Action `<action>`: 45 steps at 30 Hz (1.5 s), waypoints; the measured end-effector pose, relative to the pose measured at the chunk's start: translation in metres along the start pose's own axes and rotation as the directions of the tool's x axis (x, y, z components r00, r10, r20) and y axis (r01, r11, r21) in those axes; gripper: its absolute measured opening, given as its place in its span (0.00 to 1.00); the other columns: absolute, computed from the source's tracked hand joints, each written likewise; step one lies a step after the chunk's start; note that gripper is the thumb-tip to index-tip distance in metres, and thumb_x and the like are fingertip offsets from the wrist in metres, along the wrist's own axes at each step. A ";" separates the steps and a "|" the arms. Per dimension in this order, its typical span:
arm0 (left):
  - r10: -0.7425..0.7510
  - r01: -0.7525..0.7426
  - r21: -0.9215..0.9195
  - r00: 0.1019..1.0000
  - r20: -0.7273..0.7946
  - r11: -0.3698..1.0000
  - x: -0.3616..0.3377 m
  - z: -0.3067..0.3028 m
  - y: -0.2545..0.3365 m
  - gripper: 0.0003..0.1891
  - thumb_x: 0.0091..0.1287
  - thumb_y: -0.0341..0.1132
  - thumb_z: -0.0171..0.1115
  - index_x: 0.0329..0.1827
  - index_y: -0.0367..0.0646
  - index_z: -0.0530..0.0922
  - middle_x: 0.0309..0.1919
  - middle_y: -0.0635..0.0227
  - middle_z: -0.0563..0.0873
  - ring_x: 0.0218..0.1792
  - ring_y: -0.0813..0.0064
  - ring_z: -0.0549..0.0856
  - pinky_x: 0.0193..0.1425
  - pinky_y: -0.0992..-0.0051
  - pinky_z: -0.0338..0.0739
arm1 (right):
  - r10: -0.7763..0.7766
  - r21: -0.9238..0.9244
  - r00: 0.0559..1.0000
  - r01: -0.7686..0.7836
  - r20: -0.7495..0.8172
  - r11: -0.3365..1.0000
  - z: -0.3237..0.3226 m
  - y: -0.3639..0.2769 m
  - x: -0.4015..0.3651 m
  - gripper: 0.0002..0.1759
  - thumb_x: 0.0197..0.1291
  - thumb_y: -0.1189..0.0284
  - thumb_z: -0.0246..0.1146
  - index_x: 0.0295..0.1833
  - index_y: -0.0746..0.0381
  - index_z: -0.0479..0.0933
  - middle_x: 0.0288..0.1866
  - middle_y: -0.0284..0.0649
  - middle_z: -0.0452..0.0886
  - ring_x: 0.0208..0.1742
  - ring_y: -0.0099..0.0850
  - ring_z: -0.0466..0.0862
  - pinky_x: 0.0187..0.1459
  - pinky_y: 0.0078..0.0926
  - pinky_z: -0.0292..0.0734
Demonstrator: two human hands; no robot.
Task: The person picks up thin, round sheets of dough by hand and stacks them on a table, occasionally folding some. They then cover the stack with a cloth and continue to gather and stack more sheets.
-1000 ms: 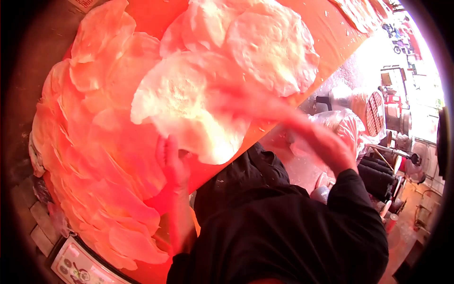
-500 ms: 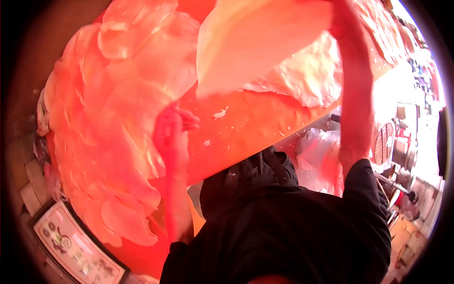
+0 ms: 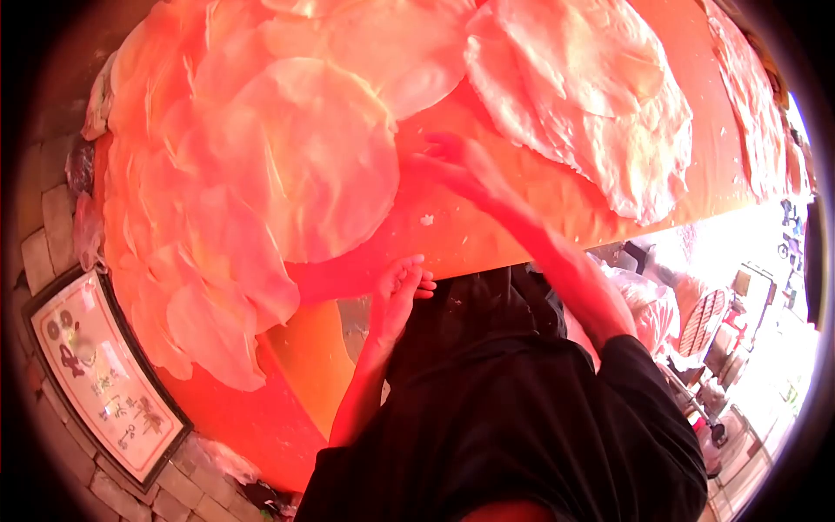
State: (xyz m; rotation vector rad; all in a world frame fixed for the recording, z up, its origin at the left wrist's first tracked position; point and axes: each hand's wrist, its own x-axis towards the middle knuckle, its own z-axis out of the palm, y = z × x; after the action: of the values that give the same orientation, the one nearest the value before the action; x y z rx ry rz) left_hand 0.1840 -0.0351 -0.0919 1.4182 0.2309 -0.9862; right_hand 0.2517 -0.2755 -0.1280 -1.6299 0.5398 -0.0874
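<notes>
Thin, round, flatbread-like sheets (image 3: 322, 165) overlap in a wide spread on the left of the table (image 3: 496, 217). A second pile of such sheets (image 3: 583, 96) lies at the upper right. My right hand (image 3: 452, 161) is over the table, just right of the left spread's edge, fingers stretched out and slightly blurred, holding nothing. Close to the table's front edge, my left hand (image 3: 400, 287) is loosely closed with curled fingers; nothing shows in it. Red light tints everything.
More sheets (image 3: 748, 104) lie at the far right. A framed panel with writing (image 3: 109, 374) rests on brick paving at the lower left. Plastic bags (image 3: 644, 300) and a wire rack (image 3: 703, 322) stand right of my body. Small scraps (image 3: 426, 220) dot the table.
The large sheet that my right hand held up now lies on the left spread, released. My right hand has come down and left; my left hand has drawn back toward my body.
</notes>
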 end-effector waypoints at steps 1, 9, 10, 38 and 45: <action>-0.008 0.008 -0.029 1.000 -0.020 1.000 -0.004 -0.001 0.001 0.14 0.76 0.34 0.53 0.58 0.35 0.76 0.38 0.60 0.85 0.38 0.69 0.86 0.42 0.74 0.83 | -0.054 -0.078 0.998 0.054 -0.006 0.996 0.028 0.001 0.004 0.27 0.59 0.60 0.71 0.55 0.71 0.78 0.39 0.43 0.86 0.36 0.28 0.85 0.35 0.25 0.79; -0.143 0.110 -0.339 0.987 -0.074 0.934 -0.008 -0.028 -0.025 0.23 0.76 0.46 0.53 0.62 0.36 0.72 0.43 0.56 0.85 0.41 0.63 0.86 0.45 0.71 0.82 | 0.069 0.000 0.961 -0.072 0.267 0.997 0.083 -0.050 0.007 0.15 0.59 0.65 0.68 0.39 0.67 0.84 0.27 0.37 0.84 0.26 0.24 0.81 0.30 0.24 0.76; -0.138 0.109 -0.450 0.990 -0.032 0.886 -0.004 -0.031 -0.027 0.25 0.75 0.48 0.53 0.63 0.35 0.72 0.44 0.56 0.85 0.42 0.62 0.86 0.46 0.70 0.82 | -0.061 -0.095 0.961 0.090 0.268 0.991 0.088 -0.060 0.004 0.14 0.59 0.65 0.68 0.38 0.67 0.84 0.27 0.36 0.83 0.26 0.24 0.80 0.30 0.23 0.76; 0.297 -0.237 -0.632 0.955 -0.011 0.738 0.069 0.006 0.038 0.33 0.75 0.59 0.47 0.72 0.42 0.65 0.65 0.66 0.75 0.64 0.67 0.75 0.63 0.70 0.74 | -0.259 -0.401 0.915 0.372 0.308 0.837 0.003 -0.071 -0.059 0.25 0.42 0.65 0.77 0.49 0.61 0.84 0.40 0.48 0.83 0.42 0.44 0.84 0.42 0.38 0.81; 0.497 -0.104 -0.761 0.811 0.307 0.640 0.085 0.000 0.037 0.29 0.76 0.55 0.49 0.69 0.41 0.67 0.61 0.66 0.78 0.60 0.67 0.78 0.63 0.66 0.75 | -0.420 -0.321 0.882 0.470 0.215 0.822 0.006 -0.075 -0.059 0.13 0.44 0.69 0.74 0.36 0.64 0.84 0.35 0.48 0.84 0.33 0.45 0.85 0.34 0.35 0.80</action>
State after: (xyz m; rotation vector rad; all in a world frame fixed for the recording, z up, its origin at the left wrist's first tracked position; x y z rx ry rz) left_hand 0.2605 -0.0769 -0.1226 0.4132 -0.0316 -0.7942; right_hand 0.2240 -0.2441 -0.0419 -2.0909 0.0526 -0.2340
